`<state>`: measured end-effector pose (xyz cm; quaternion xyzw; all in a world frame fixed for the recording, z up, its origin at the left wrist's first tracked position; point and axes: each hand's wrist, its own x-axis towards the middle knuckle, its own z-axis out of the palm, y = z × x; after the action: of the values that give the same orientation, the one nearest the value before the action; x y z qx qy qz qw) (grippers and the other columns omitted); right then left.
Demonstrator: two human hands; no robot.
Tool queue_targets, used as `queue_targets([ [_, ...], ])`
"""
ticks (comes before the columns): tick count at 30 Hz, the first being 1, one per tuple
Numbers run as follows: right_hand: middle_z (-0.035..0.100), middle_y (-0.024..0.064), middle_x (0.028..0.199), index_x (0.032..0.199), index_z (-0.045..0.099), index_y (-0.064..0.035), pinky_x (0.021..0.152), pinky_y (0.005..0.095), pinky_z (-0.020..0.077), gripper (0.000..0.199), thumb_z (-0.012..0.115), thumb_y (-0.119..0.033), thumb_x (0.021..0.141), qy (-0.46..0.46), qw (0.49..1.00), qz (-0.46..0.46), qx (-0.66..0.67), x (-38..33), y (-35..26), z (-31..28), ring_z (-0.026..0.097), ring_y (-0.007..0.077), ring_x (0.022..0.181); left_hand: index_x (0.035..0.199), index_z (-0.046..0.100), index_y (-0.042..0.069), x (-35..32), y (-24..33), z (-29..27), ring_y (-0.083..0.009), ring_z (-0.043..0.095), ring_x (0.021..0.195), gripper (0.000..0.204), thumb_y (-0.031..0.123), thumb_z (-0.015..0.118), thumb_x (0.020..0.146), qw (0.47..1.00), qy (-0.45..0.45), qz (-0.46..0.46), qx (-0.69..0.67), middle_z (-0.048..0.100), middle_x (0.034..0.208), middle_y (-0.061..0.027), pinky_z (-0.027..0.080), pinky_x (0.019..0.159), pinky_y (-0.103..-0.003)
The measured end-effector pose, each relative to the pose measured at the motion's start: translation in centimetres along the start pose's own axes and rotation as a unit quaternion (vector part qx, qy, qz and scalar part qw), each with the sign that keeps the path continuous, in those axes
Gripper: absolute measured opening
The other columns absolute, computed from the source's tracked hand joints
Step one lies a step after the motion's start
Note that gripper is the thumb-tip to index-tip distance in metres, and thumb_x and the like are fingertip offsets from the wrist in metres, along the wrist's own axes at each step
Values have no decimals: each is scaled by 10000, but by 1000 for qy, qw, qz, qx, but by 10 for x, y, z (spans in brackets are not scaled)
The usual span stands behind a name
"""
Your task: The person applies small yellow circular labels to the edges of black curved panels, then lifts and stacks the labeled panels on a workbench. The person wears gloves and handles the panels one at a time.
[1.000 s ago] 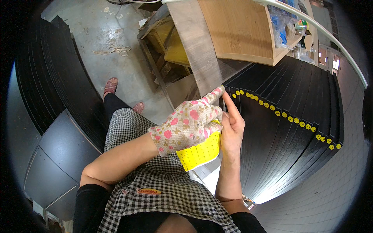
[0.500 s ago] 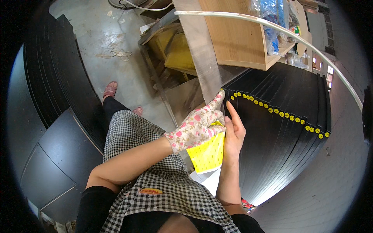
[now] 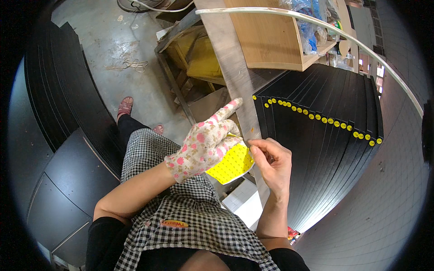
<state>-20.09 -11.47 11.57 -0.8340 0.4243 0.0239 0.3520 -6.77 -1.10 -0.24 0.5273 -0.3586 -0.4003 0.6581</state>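
Observation:
My left hand [image 3: 205,142], in a pink-flowered glove, grips a sheet of yellow round stickers [image 3: 228,166]. Its index finger points out toward the panels, while the other fingers curl over the sheet's top edge. Bare, my right hand [image 3: 273,165] pinches thumb and index finger together at the sheet's right corner; whether a loose sticker is between the tips is too small to tell. Just beyond stands a row of black panels [image 3: 312,149], packed side by side. Single yellow round stickers [image 3: 311,116] run along their top corners, one of them on the leftmost panel.
A wooden shelf unit [image 3: 266,38] with plastic-wrapped items stands behind the panels. A white curved tube [image 3: 289,14] crosses above it. Yellow bundles [image 3: 203,58] sit under a metal-edged bench. More black panels [image 3: 58,90] are stacked at left. White paper [image 3: 244,201] lies below my hands.
My left hand has drawn back left from the leftmost panel's corner, uncovering a yellow sticker there. My right hand has shifted from an outstretched finger near the panels to a pinch at the sheet.

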Motion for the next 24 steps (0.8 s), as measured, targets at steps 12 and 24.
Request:
queue_targets([
  [12, 540, -59, 620, 854, 655, -7, 459, 166, 346, 29, 659, -18, 828, 44, 992, 60, 103, 11, 8, 3, 450, -1, 506, 880, 632, -5, 7, 6, -4, -309, 615, 1049, 92, 45, 629, 802, 999, -10, -43, 26, 483, 1368, -170, 503, 852, -370],
  [24, 452, -92, 625, 1358, 504, -62, 506, 181, 302, 451, 534, -22, 910, 55, 985, 77, 142, 37, 31, 20, 360, -1, 546, 938, 603, -18, 20, 8, 8, -360, 595, 1055, 164, 83, 603, 809, 994, -102, -39, 22, 378, 1442, -222, 487, 851, -381],
])
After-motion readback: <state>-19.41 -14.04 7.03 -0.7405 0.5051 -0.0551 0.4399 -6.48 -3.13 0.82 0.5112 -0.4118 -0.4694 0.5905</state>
